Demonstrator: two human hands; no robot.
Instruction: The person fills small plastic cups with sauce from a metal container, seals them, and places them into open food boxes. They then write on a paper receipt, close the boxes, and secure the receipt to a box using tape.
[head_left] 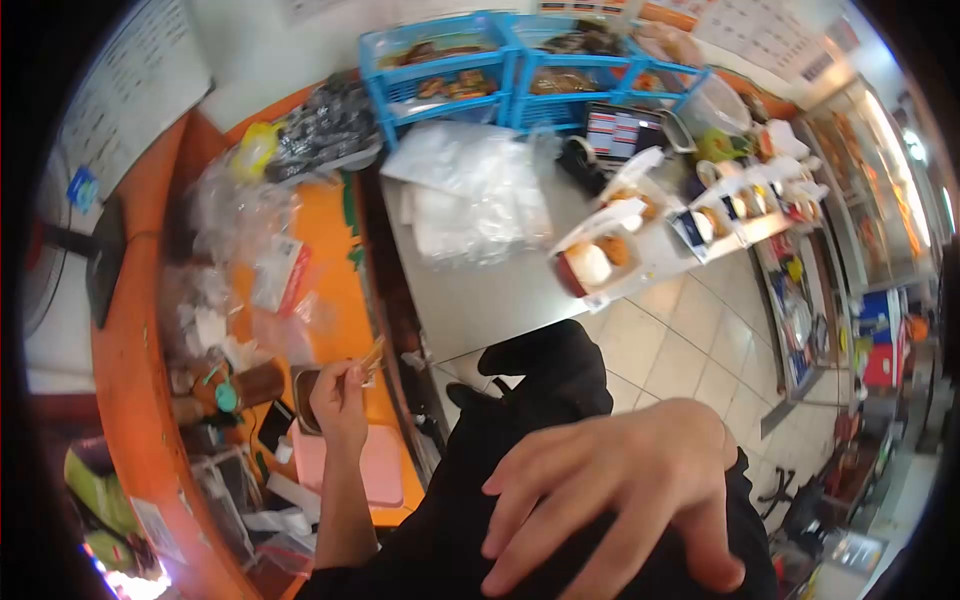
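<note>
Pinching thin tan wooden stick (372, 358) between left hand (338, 398) fingers over orange tabletop (330, 250); right hand (625, 490) fingers splayed on black cloth (540, 390).

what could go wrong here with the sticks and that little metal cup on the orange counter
1. The left hand pinches sticks right by the metal cup; a careless flick might tip the cup onto the crowded orange counter.
2. The pink tray lies by the counter's edge next to the forearm, so a nudge could push it off.
3. The open food box sits near the rim of the steel counter and could get knocked down.
</note>
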